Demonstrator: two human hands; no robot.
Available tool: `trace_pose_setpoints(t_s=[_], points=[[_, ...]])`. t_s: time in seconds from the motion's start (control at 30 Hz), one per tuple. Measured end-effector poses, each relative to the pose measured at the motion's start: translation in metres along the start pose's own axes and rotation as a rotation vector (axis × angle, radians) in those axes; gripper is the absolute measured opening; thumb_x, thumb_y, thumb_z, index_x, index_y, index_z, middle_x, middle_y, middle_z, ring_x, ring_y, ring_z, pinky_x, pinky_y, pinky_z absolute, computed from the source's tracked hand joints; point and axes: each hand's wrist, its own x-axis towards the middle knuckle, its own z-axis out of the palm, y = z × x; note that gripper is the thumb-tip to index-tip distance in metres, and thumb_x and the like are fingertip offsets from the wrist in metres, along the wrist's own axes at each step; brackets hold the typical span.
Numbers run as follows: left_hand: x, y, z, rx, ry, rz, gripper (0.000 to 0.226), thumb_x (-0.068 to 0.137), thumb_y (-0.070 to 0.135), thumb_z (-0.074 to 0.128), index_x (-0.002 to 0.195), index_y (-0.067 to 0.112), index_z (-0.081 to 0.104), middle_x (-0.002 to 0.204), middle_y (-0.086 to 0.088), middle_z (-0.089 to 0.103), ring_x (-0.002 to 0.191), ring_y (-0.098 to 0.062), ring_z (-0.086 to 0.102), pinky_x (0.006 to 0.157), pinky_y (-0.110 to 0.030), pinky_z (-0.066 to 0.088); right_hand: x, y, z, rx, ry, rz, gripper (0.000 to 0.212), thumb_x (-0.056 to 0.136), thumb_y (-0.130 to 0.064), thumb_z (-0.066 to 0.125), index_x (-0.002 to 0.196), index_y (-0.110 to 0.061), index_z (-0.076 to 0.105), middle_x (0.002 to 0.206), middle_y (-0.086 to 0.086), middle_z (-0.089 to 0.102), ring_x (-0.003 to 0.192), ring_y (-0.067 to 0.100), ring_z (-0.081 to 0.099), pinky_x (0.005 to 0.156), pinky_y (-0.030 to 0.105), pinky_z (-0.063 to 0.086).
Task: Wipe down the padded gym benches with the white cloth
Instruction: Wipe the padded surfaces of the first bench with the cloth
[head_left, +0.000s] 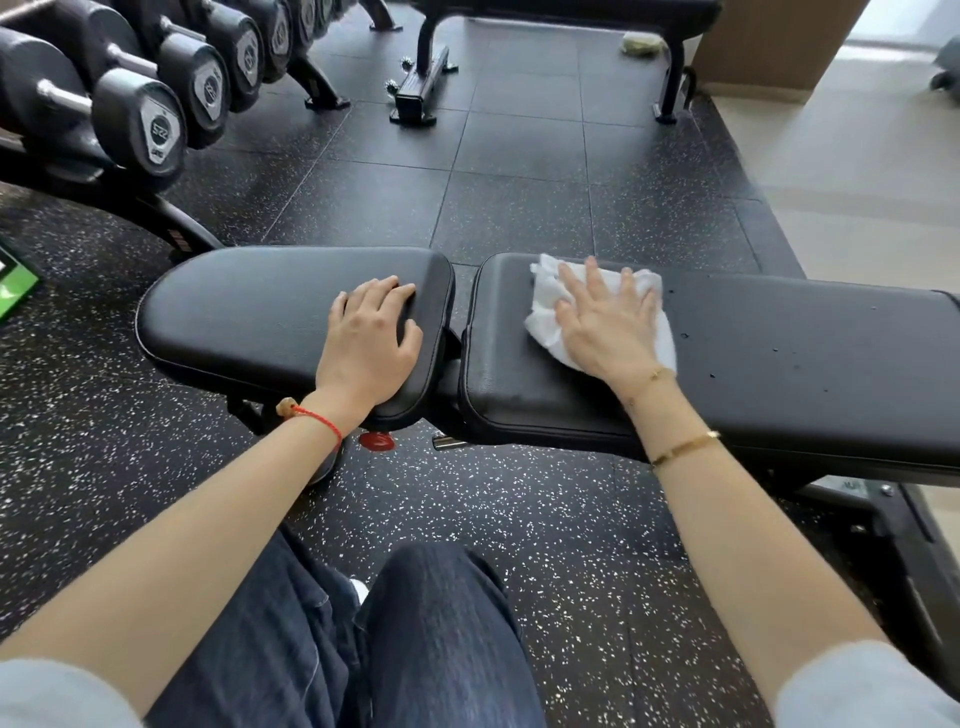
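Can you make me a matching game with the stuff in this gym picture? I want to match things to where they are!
Things:
1. white cloth
2. left hand
3. dumbbells
4. red knob

Places:
A. on the rack, far left
B. under the bench
C. under the right hand, on the long pad
D. resting on the short seat pad

Pairs: 1-C, 2-D, 3-A, 4-B

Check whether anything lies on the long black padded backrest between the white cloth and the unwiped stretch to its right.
Nothing visible does. The right hand presses the crumpled white cloth flat on the long black padded backrest; only small droplets dot the pad beyond.
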Motion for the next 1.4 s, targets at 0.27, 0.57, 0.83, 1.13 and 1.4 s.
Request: trace_pose_setpoints(t_s=[0.27, 0.57, 0.83, 1.13, 1.4], points=[[-0.001, -0.006, 0.000, -0.023, -0.012, 0.003, 0.046, 0.097, 0.029, 0.047, 0.142, 0.020, 0.048, 0.152, -0.003, 0.043, 0.144, -0.021, 0.032, 0.122, -0.043, 0.016, -0.069, -0.033, 0.022, -0.019, 0.041, -0.323, 0.053, 0.104, -0.046, 0.015, 0.156, -0.044, 0.004, 0.166, -0.008, 0.000, 0.153, 0.032, -0.004, 0.121, 0.054, -0.007], [-0.001, 0.001, 0.000, 0.015, 0.002, -0.009, 0.046, 0.096, 0.027, 0.046, 0.141, 0.016, 0.049, 0.149, -0.005, 0.045, 0.141, -0.022, 0.035, 0.121, -0.046, 0.019, -0.017, -0.015, 0.011, -0.057, 0.042, -0.005, 0.055, 0.105, -0.040, 0.021, 0.157, -0.035, 0.005, 0.167, 0.000, 0.002, 0.150, 0.043, -0.001, 0.118, 0.062, -0.003], [-0.002, -0.004, -0.002, -0.006, -0.024, 0.000, 0.047, 0.098, 0.028, 0.046, 0.144, 0.019, 0.046, 0.153, -0.003, 0.042, 0.144, -0.021, 0.032, 0.122, -0.044, 0.016, -0.077, -0.038, 0.025, -0.030, 0.046, -0.315, 0.054, 0.100, -0.054, 0.010, 0.154, -0.048, 0.004, 0.166, -0.009, 0.000, 0.153, 0.031, -0.006, 0.121, 0.053, -0.010], [-0.002, 0.002, 0.000, 0.020, 0.002, -0.004, 0.046, 0.096, 0.025, 0.046, 0.141, 0.015, 0.049, 0.150, -0.006, 0.045, 0.142, -0.023, 0.034, 0.121, -0.046, 0.019, 0.016, 0.034, 0.000, -0.013, 0.014, 0.053, 0.053, 0.104, -0.042, 0.021, 0.156, -0.040, 0.011, 0.167, -0.005, 0.006, 0.151, 0.038, 0.002, 0.120, 0.058, -0.004], [-0.003, 0.011, -0.003, 0.078, 0.013, 0.012, 0.039, 0.097, 0.021, 0.046, 0.135, 0.014, 0.055, 0.143, -0.006, 0.052, 0.138, -0.023, 0.040, 0.119, -0.048, 0.021, -0.028, -0.008, 0.013, 0.007, 0.008, -0.291, 0.053, 0.104, -0.048, 0.017, 0.155, -0.045, 0.008, 0.166, -0.010, 0.001, 0.153, 0.031, -0.005, 0.121, 0.052, -0.010]])
